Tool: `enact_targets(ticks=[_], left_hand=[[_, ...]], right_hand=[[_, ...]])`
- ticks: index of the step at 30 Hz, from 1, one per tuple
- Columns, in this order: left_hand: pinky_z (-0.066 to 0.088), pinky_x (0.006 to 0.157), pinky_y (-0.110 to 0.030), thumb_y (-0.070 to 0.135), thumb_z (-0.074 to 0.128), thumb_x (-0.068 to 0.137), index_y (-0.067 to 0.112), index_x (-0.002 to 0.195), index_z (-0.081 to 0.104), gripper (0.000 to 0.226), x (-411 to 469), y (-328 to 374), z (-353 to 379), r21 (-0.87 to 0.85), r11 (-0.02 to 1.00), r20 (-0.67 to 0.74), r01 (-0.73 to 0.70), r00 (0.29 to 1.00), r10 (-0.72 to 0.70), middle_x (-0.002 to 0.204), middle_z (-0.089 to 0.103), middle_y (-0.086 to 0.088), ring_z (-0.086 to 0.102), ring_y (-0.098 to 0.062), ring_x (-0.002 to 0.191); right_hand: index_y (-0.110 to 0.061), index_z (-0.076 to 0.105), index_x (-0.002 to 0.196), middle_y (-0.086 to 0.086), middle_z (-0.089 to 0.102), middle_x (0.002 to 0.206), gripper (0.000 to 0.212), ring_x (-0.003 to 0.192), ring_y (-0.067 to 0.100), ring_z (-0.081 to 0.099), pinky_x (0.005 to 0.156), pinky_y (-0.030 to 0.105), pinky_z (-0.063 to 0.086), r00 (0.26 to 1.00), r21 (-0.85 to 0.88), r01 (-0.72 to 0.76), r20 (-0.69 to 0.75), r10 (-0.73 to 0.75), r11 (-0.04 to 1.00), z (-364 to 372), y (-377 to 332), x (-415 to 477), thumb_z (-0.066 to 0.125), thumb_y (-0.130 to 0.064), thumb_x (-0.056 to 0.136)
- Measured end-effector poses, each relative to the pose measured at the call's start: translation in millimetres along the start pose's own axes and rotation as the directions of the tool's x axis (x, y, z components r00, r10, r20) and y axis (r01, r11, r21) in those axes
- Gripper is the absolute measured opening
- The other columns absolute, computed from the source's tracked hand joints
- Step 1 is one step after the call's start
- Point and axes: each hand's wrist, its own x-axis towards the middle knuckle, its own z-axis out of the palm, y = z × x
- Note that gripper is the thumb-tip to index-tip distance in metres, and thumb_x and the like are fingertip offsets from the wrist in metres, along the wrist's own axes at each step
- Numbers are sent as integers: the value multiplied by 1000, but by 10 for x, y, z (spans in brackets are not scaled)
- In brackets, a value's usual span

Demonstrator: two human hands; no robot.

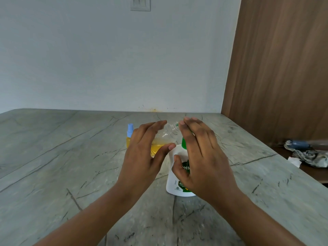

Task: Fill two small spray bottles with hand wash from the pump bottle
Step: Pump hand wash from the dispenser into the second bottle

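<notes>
I'm holding the tilted, uncapped spray bottle (165, 137) in my left hand (142, 153), just beside the pump bottle (175, 181); my right hand (200, 160) is hovering open-fingered before it.

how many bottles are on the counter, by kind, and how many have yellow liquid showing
Small spray bottles: 2, the capped spray bottle with its blue top and the open spray bottle tilted in the left hand; both show yellow liquid.
White pump bottles: 1, the pump bottle behind the right hand.
Total: 3 bottles.
</notes>
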Motion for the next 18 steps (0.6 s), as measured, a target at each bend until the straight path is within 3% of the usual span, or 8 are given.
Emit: enact_targets(ticks=[6, 18], left_hand=[[33, 88, -4, 47, 50, 87, 24, 127, 49, 47, -34, -41, 22, 25, 1000, 14, -18, 1000, 17, 115, 43, 20, 44, 1, 106], [33, 87, -4, 51, 47, 87, 25, 127, 49, 47, -78, -59, 39, 40, 999, 10, -15, 1000, 15, 117, 47, 16, 43, 1, 106]], right_hand=[[3, 50, 127, 16, 53, 125, 59, 123, 25, 41, 104, 24, 28, 1000, 40, -23, 14, 22, 999, 19, -21, -38, 60, -28, 78], [2, 55, 124, 13, 57, 120, 56, 118, 21, 45, 102, 22, 30, 999, 84, -37, 30, 35, 996, 17, 0, -54, 59, -28, 77]])
